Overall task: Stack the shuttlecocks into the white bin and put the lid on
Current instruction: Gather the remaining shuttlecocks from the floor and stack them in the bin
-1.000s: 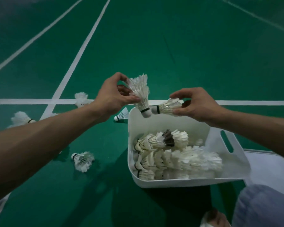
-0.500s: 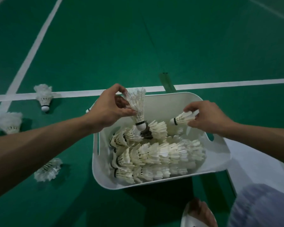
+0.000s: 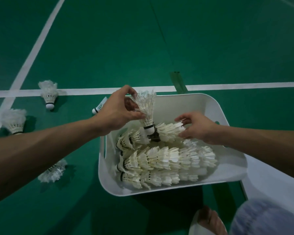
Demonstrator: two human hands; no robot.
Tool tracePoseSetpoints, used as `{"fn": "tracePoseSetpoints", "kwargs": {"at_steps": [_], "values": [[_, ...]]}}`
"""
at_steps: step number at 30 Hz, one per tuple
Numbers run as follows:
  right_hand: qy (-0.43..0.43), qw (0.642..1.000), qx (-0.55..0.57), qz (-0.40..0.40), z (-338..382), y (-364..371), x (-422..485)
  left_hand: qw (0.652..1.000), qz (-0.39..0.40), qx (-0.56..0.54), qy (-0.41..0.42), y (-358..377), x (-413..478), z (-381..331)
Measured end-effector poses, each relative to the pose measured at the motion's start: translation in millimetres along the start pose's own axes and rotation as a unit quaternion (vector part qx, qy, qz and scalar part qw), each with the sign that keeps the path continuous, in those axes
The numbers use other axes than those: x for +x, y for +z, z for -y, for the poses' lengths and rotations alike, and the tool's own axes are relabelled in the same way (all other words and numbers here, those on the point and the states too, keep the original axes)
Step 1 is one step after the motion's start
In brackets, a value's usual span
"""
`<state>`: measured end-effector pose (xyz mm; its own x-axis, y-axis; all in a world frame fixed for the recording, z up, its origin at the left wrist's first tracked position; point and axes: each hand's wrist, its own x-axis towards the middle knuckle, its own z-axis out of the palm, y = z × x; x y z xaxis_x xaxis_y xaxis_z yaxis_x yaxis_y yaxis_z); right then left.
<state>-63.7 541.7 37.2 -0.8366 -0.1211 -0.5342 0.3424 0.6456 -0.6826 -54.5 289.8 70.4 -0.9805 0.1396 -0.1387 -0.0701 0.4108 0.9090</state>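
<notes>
A green court floor (image 3: 159, 39) with white lines (image 3: 244, 85) runs out ahead. On it at the left lie loose shuttles: one tipped at the far left (image 3: 14, 122), one standing cork down on the line (image 3: 48, 94), one on its side nearer me (image 3: 53, 171), and one (image 3: 99, 106) half hidden behind the left hand (image 3: 115, 112). That hand pinches a shuttle (image 3: 147, 109) by its feathers, thumb and fingers clamped on it, cork pointing down over the far left corner of the bin (image 3: 176, 185). The cork sits right at the far row (image 3: 168, 133) of nested shuttles. Nearer rows (image 3: 159, 160) lie flat across the bin, corks to the left. The right hand (image 3: 199, 128) is closed round the feathered end of the far row, fingers above, thumb below. The lid (image 3: 270, 180) lies on the floor just right of the bin. A knee (image 3: 268, 217) and a foot (image 3: 209, 221) show at the bottom right.
</notes>
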Motion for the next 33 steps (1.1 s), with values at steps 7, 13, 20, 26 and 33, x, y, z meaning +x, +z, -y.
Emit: {"fn": "tracePoseSetpoints", "kwargs": {"at_steps": [7,13,20,26,33], "values": [[0.003,1.000,0.008,0.026,1.8,5.8,13.0,1.000,-0.003,0.013,-0.004,9.1,6.0,2.9],[-0.037,0.985,-0.169,0.016,-3.1,-6.0,6.8,1.000,-0.001,0.010,0.006,20.5,7.6,-3.3],[-0.132,0.990,-0.030,-0.027,14.2,-15.8,-18.2,1.000,0.002,-0.006,0.008,37.7,7.4,-9.4],[-0.164,0.985,0.046,-0.030,27.9,-1.8,-26.3,0.999,0.023,-0.026,0.018,56.0,7.4,-17.9],[-0.155,0.987,0.005,-0.043,23.9,-16.7,-23.8,0.997,-0.067,0.018,0.023,52.0,16.4,-21.7]]}}
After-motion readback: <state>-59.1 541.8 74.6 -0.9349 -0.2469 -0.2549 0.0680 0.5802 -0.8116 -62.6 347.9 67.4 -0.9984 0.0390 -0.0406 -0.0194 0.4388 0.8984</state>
